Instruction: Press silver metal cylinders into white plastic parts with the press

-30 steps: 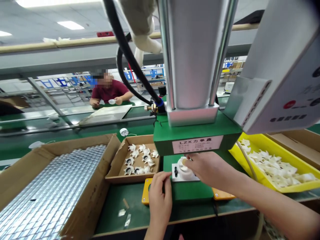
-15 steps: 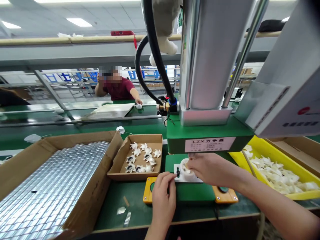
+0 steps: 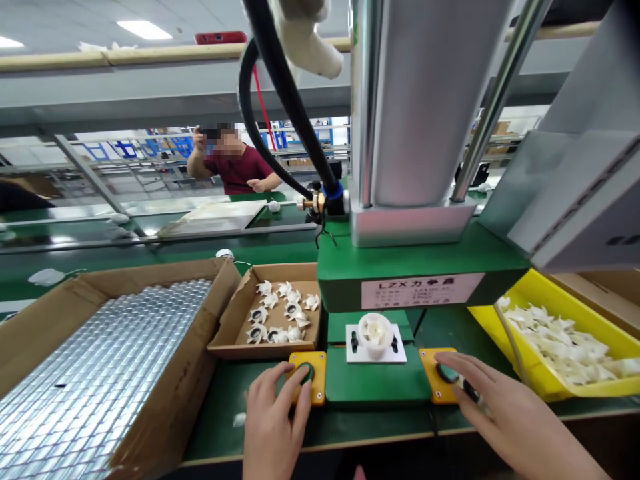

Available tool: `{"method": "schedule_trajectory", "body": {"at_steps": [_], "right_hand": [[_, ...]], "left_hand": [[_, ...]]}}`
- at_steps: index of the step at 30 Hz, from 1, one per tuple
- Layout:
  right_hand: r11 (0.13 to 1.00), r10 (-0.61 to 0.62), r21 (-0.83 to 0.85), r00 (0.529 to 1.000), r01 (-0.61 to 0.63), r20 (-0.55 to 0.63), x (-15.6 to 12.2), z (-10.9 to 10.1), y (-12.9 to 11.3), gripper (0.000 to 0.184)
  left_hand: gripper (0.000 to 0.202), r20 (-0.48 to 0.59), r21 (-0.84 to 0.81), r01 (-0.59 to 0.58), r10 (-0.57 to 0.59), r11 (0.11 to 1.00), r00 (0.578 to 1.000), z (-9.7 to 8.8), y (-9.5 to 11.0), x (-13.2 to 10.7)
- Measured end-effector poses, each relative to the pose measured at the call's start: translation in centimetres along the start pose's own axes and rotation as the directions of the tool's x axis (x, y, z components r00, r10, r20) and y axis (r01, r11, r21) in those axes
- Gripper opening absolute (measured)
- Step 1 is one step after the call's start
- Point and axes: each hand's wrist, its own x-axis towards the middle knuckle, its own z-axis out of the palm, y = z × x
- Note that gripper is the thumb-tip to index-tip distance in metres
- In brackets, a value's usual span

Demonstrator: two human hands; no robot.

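My left hand (image 3: pixel 277 413) lies with fingers spread at the green push button (image 3: pixel 307 373) on the left yellow button box (image 3: pixel 316 390). Over the right yellow button box (image 3: pixel 435 395) is my right hand (image 3: pixel 493 400), fingers stretched out at its dark green button (image 3: pixel 447 372). Neither hand holds anything. Between them, a small white bladed impeller (image 3: pixel 376 329) sits inside a round white holder (image 3: pixel 374 351) on a white plate (image 3: pixel 399 354). The green head of a press (image 3: pixel 340 287), with a labelled front, stands above this holder.
At the left, a cardboard box (image 3: pixel 165 387) holds rows of shiny metal cylinders (image 3: pixel 115 360). A smaller cardboard tray (image 3: pixel 235 333) contains several white impellers. More white impellers fill a yellow bin (image 3: pixel 555 387) at the right. Across the bench sits a person in a dark red shirt (image 3: pixel 235 177).
My right hand has left the round holder and moved right to the right button box. My left hand has shifted left and down onto the left button. The impeller now shows in the holder.
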Motion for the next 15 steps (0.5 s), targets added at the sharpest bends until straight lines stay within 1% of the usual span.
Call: {"method": "schedule_trajectory", "body": {"at_steps": [2,4,6,9,11,13,15], "right_hand": [[0.999,-0.045,-0.029,0.999,0.045,0.009,-0.6,0.1,-0.2,0.035],[0.994,-0.094,-0.054,0.995,0.096,0.034,-0.7,0.0,-0.8,0.028],[0.99,-0.116,-0.079,0.992,0.119,0.043,-0.6,0.0,-1.2,0.028],[0.991,-0.104,-0.086,0.994,0.107,0.035,-0.4,0.3,-1.3,0.028],[0.995,-0.088,-0.054,0.996,0.089,0.032,-0.5,0.5,-0.9,0.028],[0.998,-0.054,0.014,0.998,0.053,0.03,-0.6,0.6,-0.5,0.027],[0.993,0.007,0.116,1.0,-0.01,0.023,-0.6,0.5,-0.4,0.023]], "left_hand": [[0.024,0.013,-0.006,-0.006,0.006,1.0,1.0,0.2,-0.3,-0.3],[0.023,0.015,-0.013,0.013,-0.013,1.0,1.0,0.4,-0.2,-0.5],[0.019,0.023,-0.007,0.033,-0.032,0.999,0.999,0.5,-0.2,-0.4],[0.015,0.037,-0.009,0.049,-0.049,0.999,0.998,0.6,-0.2,-0.3],[0.015,0.036,-0.039,0.066,-0.064,0.997,0.997,0.7,-0.3,-0.3],[0.016,0.033,-0.088,0.11,-0.108,0.99,0.994,0.7,-0.2,-0.3],[0.017,0.02,-0.152,0.187,-0.186,0.971,0.982,0.6,-0.1,0.0]]}}
